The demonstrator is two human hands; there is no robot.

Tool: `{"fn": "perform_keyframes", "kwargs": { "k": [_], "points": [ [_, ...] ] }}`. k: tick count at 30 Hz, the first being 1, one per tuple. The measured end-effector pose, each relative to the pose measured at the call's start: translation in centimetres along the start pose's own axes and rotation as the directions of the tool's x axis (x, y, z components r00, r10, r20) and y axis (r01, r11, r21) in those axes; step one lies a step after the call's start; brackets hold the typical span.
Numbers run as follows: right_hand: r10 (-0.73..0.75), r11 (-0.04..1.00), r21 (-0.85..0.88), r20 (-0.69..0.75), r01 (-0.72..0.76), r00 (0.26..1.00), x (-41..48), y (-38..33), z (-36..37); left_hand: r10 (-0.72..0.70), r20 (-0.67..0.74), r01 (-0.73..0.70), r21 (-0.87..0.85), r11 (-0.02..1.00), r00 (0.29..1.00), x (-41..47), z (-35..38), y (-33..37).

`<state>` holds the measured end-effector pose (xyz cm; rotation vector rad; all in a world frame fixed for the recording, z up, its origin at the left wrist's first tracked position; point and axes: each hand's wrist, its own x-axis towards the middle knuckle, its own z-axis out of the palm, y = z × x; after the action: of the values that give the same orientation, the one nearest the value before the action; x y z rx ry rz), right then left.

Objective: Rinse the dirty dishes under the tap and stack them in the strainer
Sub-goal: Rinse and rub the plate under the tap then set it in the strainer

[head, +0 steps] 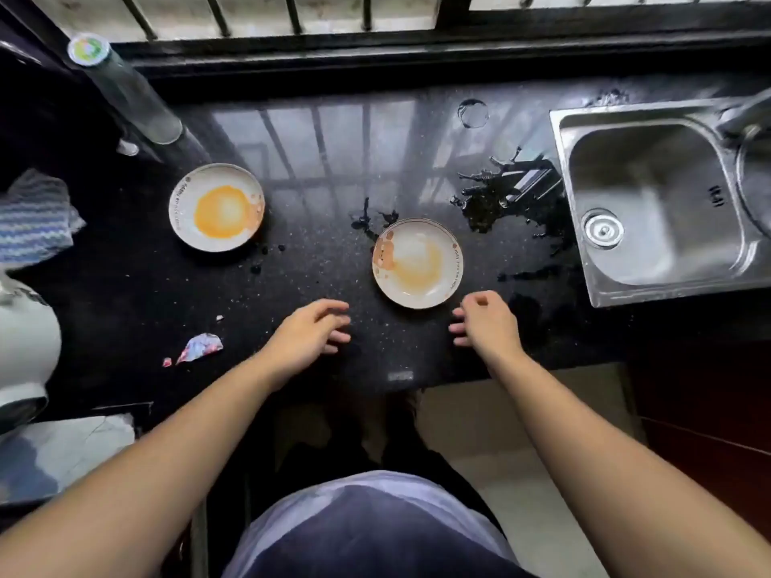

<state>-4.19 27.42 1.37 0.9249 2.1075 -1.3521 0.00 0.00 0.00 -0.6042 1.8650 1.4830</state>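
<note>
Hovering empty, fingers loosely curled, left hand [311, 331] and right hand [486, 321] flank the near plate [417, 262], likely poised to lift it toward the sink [651, 210]; another plate [217, 207] waits left.

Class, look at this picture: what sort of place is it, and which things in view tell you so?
Most likely a home kitchen: a steel sink set into a black counter, with two dirty plates waiting beside it.

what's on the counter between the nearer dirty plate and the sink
In the head view, only spilled water lies on the black counter between the nearer plate and the sink; no dish or other object sits there.
</note>
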Motion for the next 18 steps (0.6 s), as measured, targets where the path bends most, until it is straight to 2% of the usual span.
{"fn": "perform_keyframes", "kwargs": {
  "k": [1, 3, 7, 9, 13, 18],
  "points": [
    [-0.023, 0.999, -0.044, -0.058, 0.021, 0.998, 1.5, -1.0, 0.0, 0.036, -0.046, -0.035, 0.006, 0.999, 0.998, 1.9, 0.6, 1.2],
    [-0.043, 0.993, -0.115, -0.081, 0.034, 0.996, 3.7, -2.7, 0.1, 0.044, -0.091, -0.043, 0.021, 0.999, 0.995, 4.6, 1.6, 3.6],
    [-0.135, 0.941, -0.31, 0.018, 0.134, 0.991, 6.3, -4.7, 1.2, 0.039, -0.088, -0.037, 0.021, 0.999, 0.995, 7.7, 3.9, 6.3],
    [-0.184, 0.908, -0.379, 0.021, 0.178, 0.983, 6.6, -4.7, 1.4, 0.047, -0.112, -0.046, 0.014, 0.999, 0.993, 7.8, 4.3, 6.8],
    [-0.195, 0.931, -0.314, 0.007, 0.187, 0.981, 5.3, -4.5, 1.0, 0.081, -0.111, -0.083, -0.011, 0.996, 0.99, 6.5, 4.4, 6.9],
    [-0.281, 0.946, -0.196, -0.088, 0.26, 0.956, 1.3, -3.5, -2.5, 0.219, -0.051, -0.219, -0.006, 0.976, 0.974, 3.2, 4.8, 8.9]
  ]
}}
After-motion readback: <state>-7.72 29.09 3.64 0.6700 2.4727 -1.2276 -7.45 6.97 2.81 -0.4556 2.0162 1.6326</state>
